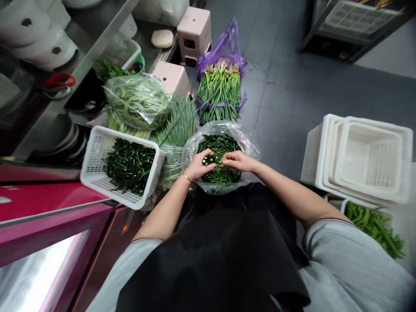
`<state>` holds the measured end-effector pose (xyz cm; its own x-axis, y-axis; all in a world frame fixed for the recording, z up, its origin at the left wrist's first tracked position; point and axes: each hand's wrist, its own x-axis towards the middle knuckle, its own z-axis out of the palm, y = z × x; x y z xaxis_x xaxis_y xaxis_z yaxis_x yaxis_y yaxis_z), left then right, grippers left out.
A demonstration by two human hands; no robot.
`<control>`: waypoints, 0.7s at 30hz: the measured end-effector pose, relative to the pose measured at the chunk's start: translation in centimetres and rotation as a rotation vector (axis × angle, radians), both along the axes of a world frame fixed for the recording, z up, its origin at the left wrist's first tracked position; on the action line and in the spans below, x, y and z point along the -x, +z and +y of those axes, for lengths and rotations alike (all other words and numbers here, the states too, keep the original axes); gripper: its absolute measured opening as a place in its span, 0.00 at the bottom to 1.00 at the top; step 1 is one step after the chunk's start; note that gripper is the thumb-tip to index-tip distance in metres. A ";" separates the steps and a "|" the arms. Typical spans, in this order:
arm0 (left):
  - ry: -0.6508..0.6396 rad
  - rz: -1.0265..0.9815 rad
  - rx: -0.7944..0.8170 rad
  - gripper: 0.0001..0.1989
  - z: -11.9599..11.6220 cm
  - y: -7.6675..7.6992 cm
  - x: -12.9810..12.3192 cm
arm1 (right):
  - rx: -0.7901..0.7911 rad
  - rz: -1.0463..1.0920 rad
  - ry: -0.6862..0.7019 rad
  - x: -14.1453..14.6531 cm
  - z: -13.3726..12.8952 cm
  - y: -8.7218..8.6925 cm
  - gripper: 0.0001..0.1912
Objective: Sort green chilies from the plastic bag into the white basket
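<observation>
My left hand (199, 165) and my right hand (238, 161) meet over a clear plastic bag (250, 145) full of dark green chili peppers (221, 145). Between them they pinch one green chili (210, 160), the left hand gripping its body, the right at its end. A thin bracelet circles my left wrist. To the left, a white slotted basket (94, 151) resting on a pink cabinet edge holds a pile of the same dark green chilies (129, 164). A black apron covers my lap below the bag.
Stacked white baskets (357, 156) stand at right, with lighter green peppers (373, 223) below them. Beyond lie a bag of long beans (138, 102), chives (182, 121), a purple bag of garlic shoots (221, 89) and two pink stools (194, 32). Grey tile floor lies at right.
</observation>
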<state>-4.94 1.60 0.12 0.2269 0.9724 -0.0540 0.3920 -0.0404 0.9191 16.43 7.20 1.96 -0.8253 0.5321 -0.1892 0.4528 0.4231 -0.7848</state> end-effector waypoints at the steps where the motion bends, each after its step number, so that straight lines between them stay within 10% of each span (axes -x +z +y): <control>1: 0.022 -0.101 0.045 0.12 -0.8 0.2 0.5 | 0.051 0.028 -0.004 0.2 0.3 -0.3 0.18; 10: 0.517 -0.689 0.466 0.17 -3.0 1.6 1.6 | -0.557 -0.427 0.081 9.0 3.8 -3.3 0.17; 18: 0.557 -0.572 0.530 0.19 -0.8 0.5 -1.4 | -0.552 -0.324 0.260 -0.9 -0.7 -2.6 0.18; 21: 0.501 -0.589 0.480 0.16 -0.5 0.3 -1.8 | -0.438 -0.364 0.075 -1.3 -1.2 -1.1 0.18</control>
<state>-3.18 1.08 0.40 -0.0976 0.8677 -0.4875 -0.2776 0.4467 0.8506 17.73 6.03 0.88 -0.7871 0.5670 -0.2431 0.6168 0.7154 -0.3283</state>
